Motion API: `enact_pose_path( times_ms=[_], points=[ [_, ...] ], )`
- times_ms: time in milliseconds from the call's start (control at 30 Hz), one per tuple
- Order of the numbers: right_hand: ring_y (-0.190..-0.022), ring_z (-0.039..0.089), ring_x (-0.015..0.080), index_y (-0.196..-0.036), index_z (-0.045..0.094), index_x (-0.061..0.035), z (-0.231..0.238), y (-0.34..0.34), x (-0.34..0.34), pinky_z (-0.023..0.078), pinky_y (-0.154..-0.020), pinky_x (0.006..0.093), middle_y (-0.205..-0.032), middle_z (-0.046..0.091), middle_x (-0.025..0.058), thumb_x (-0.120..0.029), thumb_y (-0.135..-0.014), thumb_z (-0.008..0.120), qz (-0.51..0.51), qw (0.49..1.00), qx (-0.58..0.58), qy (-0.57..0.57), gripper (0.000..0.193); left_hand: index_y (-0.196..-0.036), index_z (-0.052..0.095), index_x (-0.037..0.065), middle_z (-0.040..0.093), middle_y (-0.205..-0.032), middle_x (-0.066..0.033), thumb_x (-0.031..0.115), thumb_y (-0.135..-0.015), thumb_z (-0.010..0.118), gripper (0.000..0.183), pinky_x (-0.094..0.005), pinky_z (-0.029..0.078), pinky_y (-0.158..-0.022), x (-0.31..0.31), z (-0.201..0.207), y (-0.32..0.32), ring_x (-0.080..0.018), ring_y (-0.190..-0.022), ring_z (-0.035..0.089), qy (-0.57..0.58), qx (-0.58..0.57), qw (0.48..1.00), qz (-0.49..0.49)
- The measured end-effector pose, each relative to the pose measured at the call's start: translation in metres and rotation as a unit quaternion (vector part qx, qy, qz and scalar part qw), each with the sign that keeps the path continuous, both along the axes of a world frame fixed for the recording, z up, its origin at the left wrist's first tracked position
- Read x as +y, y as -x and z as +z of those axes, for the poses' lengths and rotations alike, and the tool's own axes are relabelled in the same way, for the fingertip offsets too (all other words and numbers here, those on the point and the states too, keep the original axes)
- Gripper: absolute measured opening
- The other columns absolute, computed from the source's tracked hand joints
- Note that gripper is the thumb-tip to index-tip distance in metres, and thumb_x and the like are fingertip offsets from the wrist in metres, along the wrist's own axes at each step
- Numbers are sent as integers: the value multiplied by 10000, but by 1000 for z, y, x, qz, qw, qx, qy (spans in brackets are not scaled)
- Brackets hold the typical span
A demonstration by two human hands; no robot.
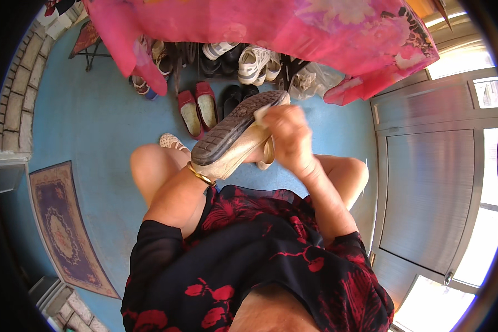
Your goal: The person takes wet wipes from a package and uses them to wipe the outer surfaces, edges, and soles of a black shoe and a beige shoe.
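A cream shoe [239, 148] with a dark, ridged sole [227, 130] is held up in front of me, tilted with the sole turned upward. It is supported on my left hand, which the shoe mostly hides; a gold bangle [201, 174] circles my left wrist [189, 185] at its near end. My right hand [290, 135] is closed round a small pale piece [262, 114], cloth or sponge by its look, and presses it against the sole's edge near the far end. Motion blurs those fingers slightly.
Red shoes [198, 110] and black shoes [231, 99] stand on the blue floor [110, 138]. White sneakers [253, 63] sit on a rack under a pink floral cloth [232, 22]. A patterned mat [72, 227] lies left; a metal door [431, 193] stands right. My feet wear light sandals [173, 141].
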State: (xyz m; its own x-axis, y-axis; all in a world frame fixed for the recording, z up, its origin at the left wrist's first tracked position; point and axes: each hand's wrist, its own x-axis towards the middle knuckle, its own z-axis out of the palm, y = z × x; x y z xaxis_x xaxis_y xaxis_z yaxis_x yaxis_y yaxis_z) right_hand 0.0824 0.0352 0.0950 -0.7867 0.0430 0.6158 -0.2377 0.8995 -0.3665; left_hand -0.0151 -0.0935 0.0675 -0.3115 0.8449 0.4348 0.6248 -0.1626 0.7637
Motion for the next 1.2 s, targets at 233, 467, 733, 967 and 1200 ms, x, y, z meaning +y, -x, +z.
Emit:
enact_pose_path(
  times_ms=[233, 467, 733, 967, 1200],
  points=[
    [-842, 559, 303, -875, 604, -13, 4, -1, 21, 453, -759, 380, -901, 608, 118, 36, -610, 567, -71, 996, -51, -32, 272, -1257, 468, 107, 548, -1031, -95, 274, -713, 644, 596, -403, 409, -813, -10, 58, -3, -258, -987, 500, 220, 303, 924, 76],
    [-859, 571, 268, -855, 585, -8, 6, -4, -40, 470, -735, 359, -934, 596, 117, 76, -610, 537, 114, 993, -14, -20, 263, -1137, 520, 79, 556, -1021, -73, 161, -779, 609, 378, -392, 443, -856, 8, 20, -19, -263, -960, 526, 193, 405, 838, 311],
    [-820, 533, 285, -909, 592, -20, 5, -8, -60, 447, -693, 382, -934, 547, 125, 30, -541, 565, 73, 997, -4, -8, 372, -1276, 444, 54, 539, -1154, -121, 115, -757, 660, 566, -328, 409, -932, -13, -39, -4, -265, -1051, 504, -21, 29, 998, 60],
    [-727, 585, 228, -845, 629, -17, 8, -15, 49, 478, -654, 302, -812, 612, 104, 46, -769, 567, -276, 960, 19, -42, 117, -1368, 265, -44, 326, -1388, -234, 111, -668, 687, 832, -310, 290, -1070, 22, 26, 4, -277, -1303, 340, 63, 84, 992, -64],
    [-793, 563, 138, -991, 623, 19, 41, -25, 44, 457, -694, 254, -920, 613, 87, -118, -859, 594, -321, 861, 177, 352, 193, -1410, 173, -40, 268, -1437, -157, 280, -589, 779, 1069, -361, 224, -1082, 22, 34, 16, -296, -1301, 315, -76, -591, 748, -294]
  ],
)
